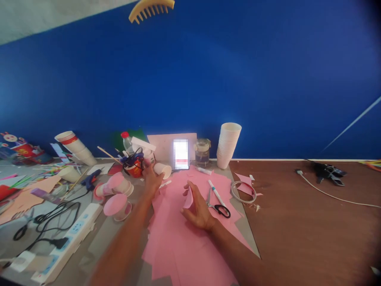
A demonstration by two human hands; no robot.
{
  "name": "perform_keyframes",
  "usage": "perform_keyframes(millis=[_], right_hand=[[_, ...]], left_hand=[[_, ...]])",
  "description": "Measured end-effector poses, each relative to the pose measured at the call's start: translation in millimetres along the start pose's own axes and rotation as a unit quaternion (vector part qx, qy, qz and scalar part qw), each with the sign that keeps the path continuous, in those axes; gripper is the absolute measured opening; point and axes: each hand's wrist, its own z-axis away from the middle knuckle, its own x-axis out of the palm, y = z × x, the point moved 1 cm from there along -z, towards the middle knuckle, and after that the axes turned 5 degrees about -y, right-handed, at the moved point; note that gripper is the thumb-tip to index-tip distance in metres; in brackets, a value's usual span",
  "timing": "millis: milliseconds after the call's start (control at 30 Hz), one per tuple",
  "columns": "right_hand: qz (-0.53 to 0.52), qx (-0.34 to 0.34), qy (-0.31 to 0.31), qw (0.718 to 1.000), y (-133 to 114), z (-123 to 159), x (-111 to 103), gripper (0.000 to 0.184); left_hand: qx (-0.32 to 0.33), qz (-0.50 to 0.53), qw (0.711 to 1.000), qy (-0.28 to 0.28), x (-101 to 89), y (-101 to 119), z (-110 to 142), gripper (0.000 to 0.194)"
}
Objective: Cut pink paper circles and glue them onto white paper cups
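1 paper cup (162,171) at L hand (151,182), 1 pink scrap (188,198) in R hand (198,209)

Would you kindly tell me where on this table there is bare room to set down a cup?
The widest patch is the brown wooden tabletop right of the pink paper, below the white cord. A narrow grey strip lies between the power strip and the left forearm. The far left is crowded with cables, cups and a glue gun.
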Motion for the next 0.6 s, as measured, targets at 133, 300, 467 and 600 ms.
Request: perform_keyframes(millis=[133,300,467,600], right_hand=[[0.012,0.006,-0.006,1.0,2,0,1,0.078],[0.008,0.003,-0.007,1.0,5,0,2,0.079],[-0.028,0.021,0.008,0.999,5,0,2,0.078],[-0.142,0.067,0.053,0.986,10,-2,2,0.072]], left_hand=[[-0.002,-0.03,1.0,0.004,8.4,-1,-16,0.077],[-0.042,-0.006,0.999,-0.014,16.6,-7,-31,0.075],[-0.037,-0.003,0.999,-0.002,5.0,3,-15,0.063],[0.182,-0.053,0.982,0.028,-6.6,14,45,0.085]])
